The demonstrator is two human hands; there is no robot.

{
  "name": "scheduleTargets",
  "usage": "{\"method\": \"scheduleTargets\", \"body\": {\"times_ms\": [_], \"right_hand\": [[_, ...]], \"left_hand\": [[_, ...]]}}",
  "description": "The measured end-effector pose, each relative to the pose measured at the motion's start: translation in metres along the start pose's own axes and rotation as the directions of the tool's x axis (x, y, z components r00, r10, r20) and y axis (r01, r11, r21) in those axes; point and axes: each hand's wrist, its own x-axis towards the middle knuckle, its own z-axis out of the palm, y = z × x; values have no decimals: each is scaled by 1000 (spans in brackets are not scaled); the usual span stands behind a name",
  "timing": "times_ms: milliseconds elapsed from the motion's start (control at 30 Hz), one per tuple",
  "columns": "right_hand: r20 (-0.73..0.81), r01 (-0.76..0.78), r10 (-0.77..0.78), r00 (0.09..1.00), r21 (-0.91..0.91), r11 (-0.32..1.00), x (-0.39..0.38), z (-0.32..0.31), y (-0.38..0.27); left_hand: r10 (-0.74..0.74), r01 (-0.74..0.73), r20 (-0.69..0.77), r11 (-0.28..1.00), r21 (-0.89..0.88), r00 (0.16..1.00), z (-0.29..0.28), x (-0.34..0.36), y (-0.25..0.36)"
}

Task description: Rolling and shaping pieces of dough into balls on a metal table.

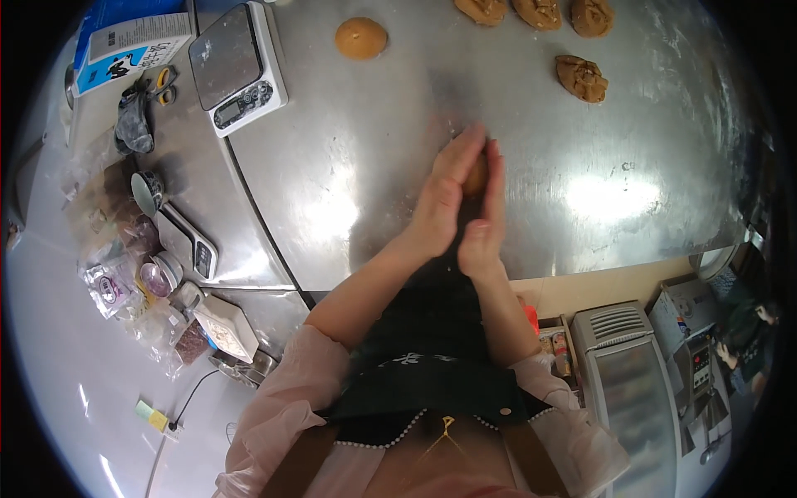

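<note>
A brown dough piece (476, 178) shows in the narrow gap between my two palms, mostly hidden by them. My left hand (442, 192) presses along its left side, fingers long and together. Against its right side lies my right hand (490, 203), held upright with the thumb toward me. Both hands are over the near middle of the steel table (390, 124). A smooth round dough ball (361, 38) sits farther off to the left. Far right, a rough, folded dough piece (581, 79) lies alone, with more lumpy dough pieces (537, 12) behind it.
To the left stand a white digital scale (241, 70), a carton (133, 50) and yellow-handled scissors (166, 83). Nearer are a smaller scale (189, 236), a bowl (148, 192), bags and a white tub (226, 328). A glass-fronted cabinet (631, 390) stands below right; a person (747, 340) is beyond.
</note>
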Motion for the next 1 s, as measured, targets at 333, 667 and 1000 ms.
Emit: {"method": "scheduleTargets", "body": {"times_ms": [333, 667, 1000], "right_hand": [[61, 56, -55, 997, -9, 998, 34, -2, -7], [66, 49, -57, 996, 122, 991, 48, 0, -1], [84, 25, -33, 996, 91, 996, 46, -4, -8]], "left_hand": [[-9, 20, -129, 997, 79, 992, -22, 6, 4], [-2, -27, -226, 992, -124, 974, 11, -4, -2], [32, -37, -198, 999, -21, 980, 6, -7, 2]]}}
